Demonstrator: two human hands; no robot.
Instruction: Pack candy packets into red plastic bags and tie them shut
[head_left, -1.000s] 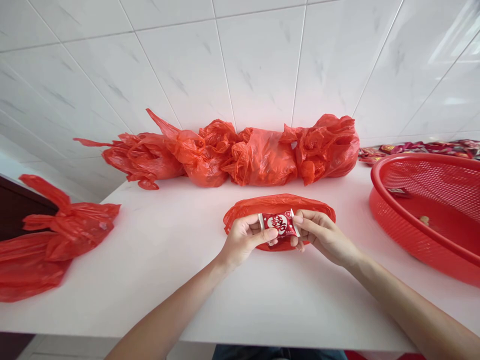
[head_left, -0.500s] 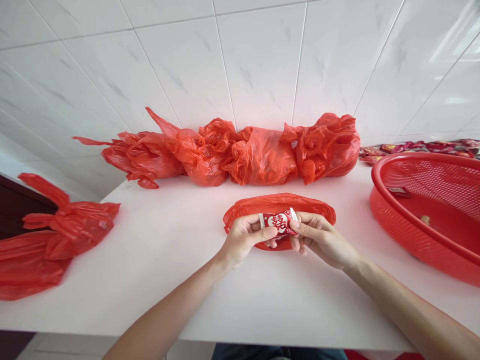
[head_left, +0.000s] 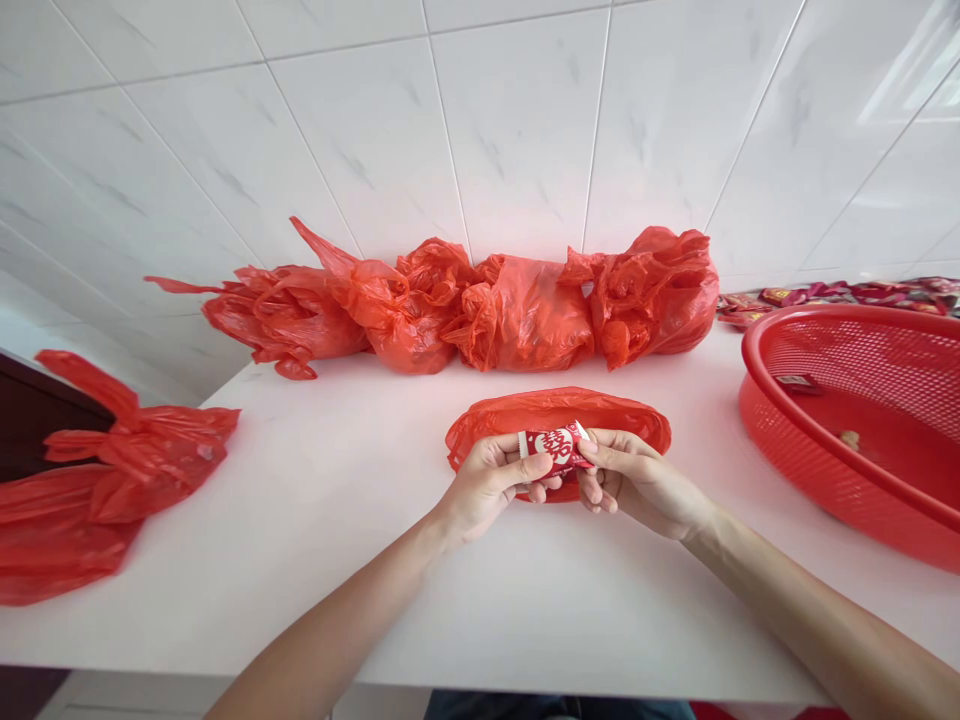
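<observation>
Both my hands pinch one small red and white candy packet [head_left: 556, 447] just above the white table [head_left: 337, 520]. My left hand [head_left: 491, 482] grips its left end between thumb and fingers. Its right end is pinched by my right hand [head_left: 637, 482]. Directly behind the packet lies a flat red plastic bag [head_left: 555, 410] on the table, partly hidden by my fingers.
Several tied red plastic bags [head_left: 480, 305] line the tiled wall at the back. Another red bag [head_left: 97, 460] lies at the table's left edge. A red mesh basket [head_left: 855, 420] stands at the right, with loose wrappers [head_left: 840, 297] behind it.
The packet has tilted and sunk slightly between my fingers, its face turning away. My right hand has closed in a little; the left has barely moved.
</observation>
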